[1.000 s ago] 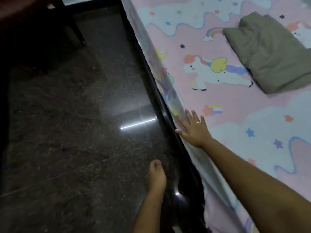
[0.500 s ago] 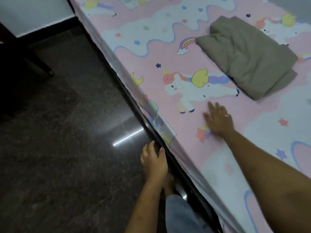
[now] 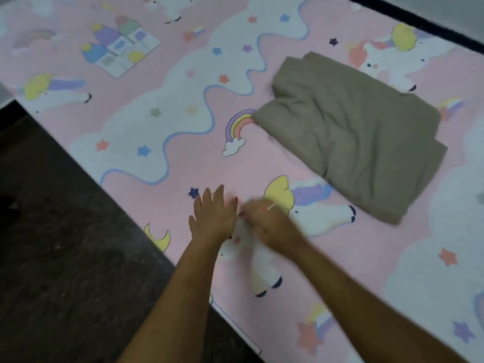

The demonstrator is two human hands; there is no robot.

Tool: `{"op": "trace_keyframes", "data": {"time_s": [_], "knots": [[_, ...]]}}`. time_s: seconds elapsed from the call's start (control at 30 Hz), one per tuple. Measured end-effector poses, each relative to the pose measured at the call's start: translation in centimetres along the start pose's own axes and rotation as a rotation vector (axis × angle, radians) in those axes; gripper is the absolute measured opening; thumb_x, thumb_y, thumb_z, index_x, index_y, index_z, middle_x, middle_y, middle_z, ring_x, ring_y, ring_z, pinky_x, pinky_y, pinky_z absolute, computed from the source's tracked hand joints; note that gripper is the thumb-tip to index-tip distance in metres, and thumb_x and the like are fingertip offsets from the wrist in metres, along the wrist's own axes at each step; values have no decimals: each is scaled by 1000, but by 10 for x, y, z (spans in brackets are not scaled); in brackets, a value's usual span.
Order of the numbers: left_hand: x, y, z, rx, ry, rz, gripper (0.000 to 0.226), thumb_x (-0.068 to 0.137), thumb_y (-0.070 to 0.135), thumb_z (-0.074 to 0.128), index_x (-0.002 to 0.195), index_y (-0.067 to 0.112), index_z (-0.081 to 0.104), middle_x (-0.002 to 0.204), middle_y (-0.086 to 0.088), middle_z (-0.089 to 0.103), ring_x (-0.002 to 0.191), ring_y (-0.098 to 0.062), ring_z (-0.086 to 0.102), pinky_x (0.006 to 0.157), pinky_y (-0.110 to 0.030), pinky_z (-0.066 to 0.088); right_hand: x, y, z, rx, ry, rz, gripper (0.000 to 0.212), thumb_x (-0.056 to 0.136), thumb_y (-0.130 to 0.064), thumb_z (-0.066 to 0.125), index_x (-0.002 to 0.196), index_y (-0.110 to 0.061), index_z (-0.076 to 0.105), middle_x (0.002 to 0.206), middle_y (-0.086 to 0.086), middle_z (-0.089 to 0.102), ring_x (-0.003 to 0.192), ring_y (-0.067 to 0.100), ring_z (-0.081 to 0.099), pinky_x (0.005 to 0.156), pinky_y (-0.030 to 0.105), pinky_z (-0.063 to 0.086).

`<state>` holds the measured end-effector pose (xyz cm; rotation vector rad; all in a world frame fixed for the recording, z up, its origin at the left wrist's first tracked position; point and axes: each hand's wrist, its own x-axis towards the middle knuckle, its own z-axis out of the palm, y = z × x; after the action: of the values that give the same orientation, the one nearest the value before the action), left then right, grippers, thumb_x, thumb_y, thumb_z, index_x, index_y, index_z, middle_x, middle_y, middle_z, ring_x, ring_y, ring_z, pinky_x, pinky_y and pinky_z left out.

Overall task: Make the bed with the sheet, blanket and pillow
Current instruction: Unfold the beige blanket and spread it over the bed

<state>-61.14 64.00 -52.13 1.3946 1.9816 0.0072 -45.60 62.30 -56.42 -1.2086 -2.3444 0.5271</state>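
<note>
Head view — both hands down on the sheet point(image 3: 162, 142) near the bed's floor-side edge. Left hand point(image 3: 213, 218) flat, fingers spread, palm pressing the pink print. Right hand point(image 3: 264, 221) just beside it, blurred; looks flat too, but can't tell for certain. Gripping nothing, either of them. Sheet already spread over the mattress, unicorns and clouds lying mostly flat. Blanket point(image 3: 351, 134) folded, tan, resting on the sheet well apart from the hands, toward the far side. No pillow in view.

Smoothing step, by the look of it — best done with open palms sweeping apart from the middle toward the edges, pushing slack off the side for tucking. Light, even pressure; no bunching the fabric. Worth keeping clear of the blanket until the sheet lies taut.
</note>
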Motion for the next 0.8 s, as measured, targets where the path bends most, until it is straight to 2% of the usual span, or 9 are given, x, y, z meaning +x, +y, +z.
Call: {"op": "trace_keyframes", "data": {"time_s": [0.1, 0.17, 0.23, 0.33, 0.37, 0.47, 0.6, 0.7, 0.8], "knots": [[-2, 0, 15, -8, -118, -33, 61, 97, 48, 34, 150, 30, 11, 159, -4, 0, 145, -28, -4, 115, -55, 7, 6, 105, -83, -128, 277, 582, 39, 80, -22, 43, 103, -7, 70, 112, 21, 64, 105, 35, 54, 91, 41, 43], [-13, -11, 30, 179, -129, -45, 72, 95, 54, 34, 148, 34, -10, 157, -3, -20, 144, -28, -17, 114, -54, 2, -9, 150, -133, -285, 377, 937, 51, 81, -32, 43, 125, -9, 57, 133, 23, 48, 121, 41, 45, 102, 45, 34], [-19, -22, 42, 272, -108, -25, 77, 93, 60, 28, 145, 34, -22, 154, -2, -29, 142, -29, -23, 114, -53, -1, -22, 176, -167, -318, 455, 1238, 59, 85, -38, 54, 136, -13, 42, 143, 17, 37, 131, 39, 33, 106, 50, 29], [-16, -24, 48, 310, -80, -4, 78, 92, 63, 22, 143, 31, -27, 153, -4, -31, 141, -30, -24, 113, -54, -3, -34, 205, -183, 165, 524, 1481, 81, 78, -43, 72, 142, -13, 31, 142, 15, 40, 129, 38, 39, 105, 49, 37], [-15, -24, 49, 330, -76, 1, 78, 92, 63, 21, 143, 30, -27, 152, -4, -31, 141, -31, -24, 113, -54, -3, -35, 208, -183, 272, 547, 1483, 85, 74, -45, 75, 142, -15, 32, 140, 14, 43, 127, 36, 43, 103, 48, 41], [-15, -25, 49, 356, -103, 1, 78, 92, 64, 21, 144, 30, -27, 152, -5, -32, 141, -31, -25, 113, -55, -4, -34, 203, -174, 281, 542, 1469, 74, 71, -36, 78, 130, -15, 39, 131, 13, 51, 118, 35, 50, 97, 49, 46], [-13, -27, 39, 367, -180, 36, 81, 92, 64, 24, 144, 29, -27, 152, -7, -32, 141, -32, -25, 112, -56, -4, -18, 176, -176, 377, 612, 1416, 69, 57, -29, 71, 124, -15, 56, 121, 10, 62, 109, 31, 59, 95, 44, 50], [0, -32, 22, 337, -317, 88, 78, 93, 59, 30, 149, 28, -14, 156, -9, -20, 144, -33, -15, 114, -54, 3, 14, 118, -185, 292, 683, 1166, 38, 80, -20, 65, 117, -13, 63, 107, -2, 63, 98, 16, 58, 86, 24, 45], [0, -41, -17, -78, -458, 108, 78, 88, 66, 32, 150, 24, 10, 157, -4, 14, 143, -31, 15, 115, -49, 16, 57, 27, -170, 173, 589, 795, 20, 92, -21, 52, 107, -17, 65, 103, 0, 59, 91, 17, 54, 80, 29, 44]]}}
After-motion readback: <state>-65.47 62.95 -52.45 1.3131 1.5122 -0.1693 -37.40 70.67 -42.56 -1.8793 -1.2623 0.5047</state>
